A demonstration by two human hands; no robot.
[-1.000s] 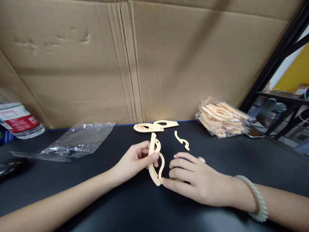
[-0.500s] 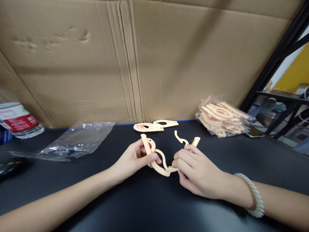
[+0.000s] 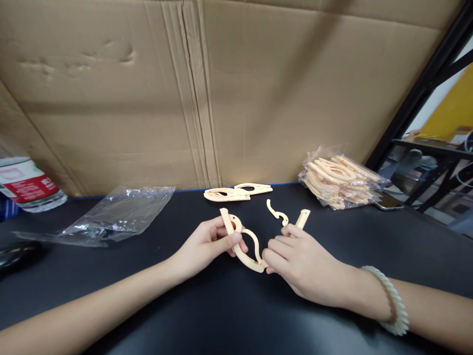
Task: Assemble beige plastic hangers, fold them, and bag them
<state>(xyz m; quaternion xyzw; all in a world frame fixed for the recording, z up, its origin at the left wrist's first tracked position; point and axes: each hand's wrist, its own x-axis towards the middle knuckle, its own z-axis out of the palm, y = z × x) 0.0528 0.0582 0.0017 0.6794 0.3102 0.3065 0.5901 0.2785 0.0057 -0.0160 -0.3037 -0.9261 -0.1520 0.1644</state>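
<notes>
My left hand (image 3: 218,239) is closed on a cream plastic arm of a folding clothes hanger (image 3: 247,257), thumb in front. That arm is curved, with an open loop and a small hole near its top. My right hand (image 3: 295,259) is wrapped round a second cream hanger arm (image 3: 303,217); its straight end sticks up above the fingers, and most of it is hidden. The two arms meet at their lower ends beside my right fingertips. Just beyond my right hand, an S-shaped hanger hook (image 3: 276,213) lies on the table.
Folded cream hangers (image 3: 226,195) lie by the cardboard wall (image 3: 236,98). A clear bag of cream hangers (image 3: 338,177) sits at the back right, near a phone (image 3: 388,202). An empty plastic bag (image 3: 121,214), a bottle (image 3: 31,185) and a black mouse (image 3: 16,254) are left.
Both hands have shifted slightly right with the hanger arms. My right fingers have moved down and in over the joint, covering more of it. The hook and bags stay put.
</notes>
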